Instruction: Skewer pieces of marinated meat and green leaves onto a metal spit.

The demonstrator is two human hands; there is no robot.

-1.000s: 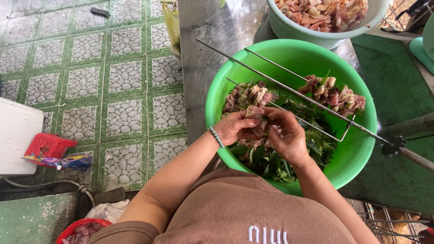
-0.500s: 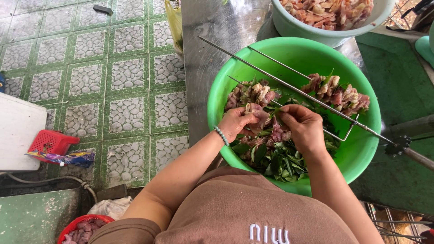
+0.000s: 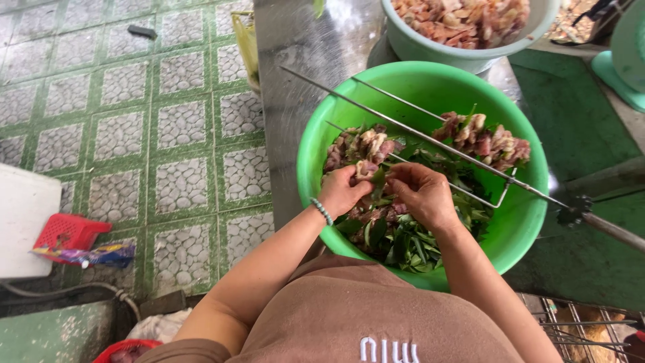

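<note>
A bright green plastic basin (image 3: pixel 430 87) stands on a metal table and holds dark green leaves (image 3: pixel 403 242) and chunks of raw meat (image 3: pixel 487 141). Across its rim lies a long metal skewer fork (image 3: pixel 403 128) with meat threaded on its prongs. My left hand (image 3: pixel 342 191), with a bead bracelet on the wrist, pinches a piece of meat and a leaf over the basin's middle. My right hand (image 3: pixel 420 195) meets it from the right, fingers closed on the same leaf-wrapped piece.
A pale green bowl (image 3: pixel 463 57) of chopped raw meat sits behind the basin. The steel tabletop (image 3: pixel 295 60) ends at a green-and-grey tiled floor on the left. A red basket (image 3: pixel 67 232) and a white box (image 3: pixel 20 222) lie on the floor. A wire rack (image 3: pixel 578 329) shows lower right.
Both hands have shifted a little upward and left within the basin, and stay together on a piece of meat and leaf. The skewer fork has not moved.
</note>
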